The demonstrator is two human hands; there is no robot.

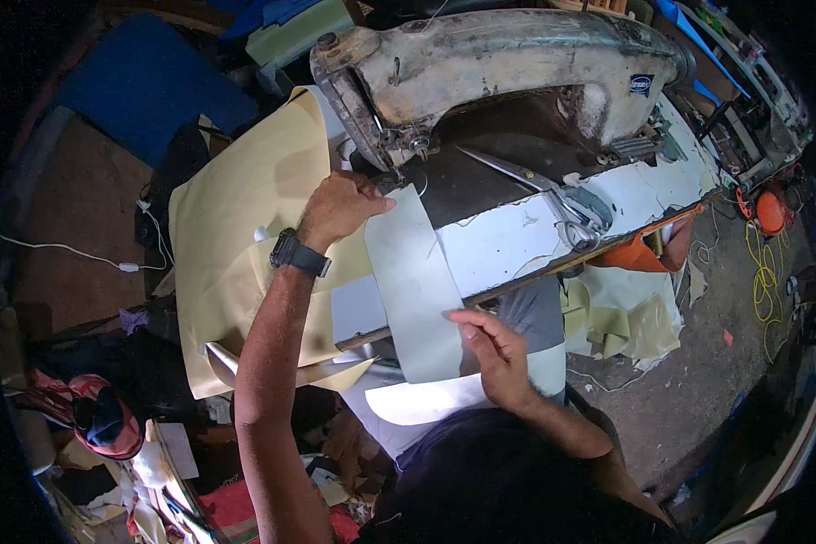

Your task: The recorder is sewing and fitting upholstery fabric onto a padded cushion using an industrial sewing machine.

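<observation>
A pale grey-white flat piece of sheet material (pixel 415 288), maybe vinyl, slants from the sewing machine's needle area toward my lap. My left hand (pixel 343 208), with a dark watch on its wrist, is closed on the top left corner of this piece, just below the sewing machine (pixel 508 68). Lower down, my right hand (pixel 497 355) pinches the piece's right edge between thumb and fingers. Beneath my left arm spreads a large cream sheet (pixel 245 195), draped over the table's left end. Another white piece (pixel 426 399) with a rounded end lies across my lap.
Metal scissors (pixel 544 192) lie on the worn white tabletop (pixel 494 240), right of the needle. Cream and white scraps (pixel 626 313) sit on the floor at right, near a yellow cord (pixel 763 276). A blue panel (pixel 154 86) and a white cable (pixel 82 256) are at left.
</observation>
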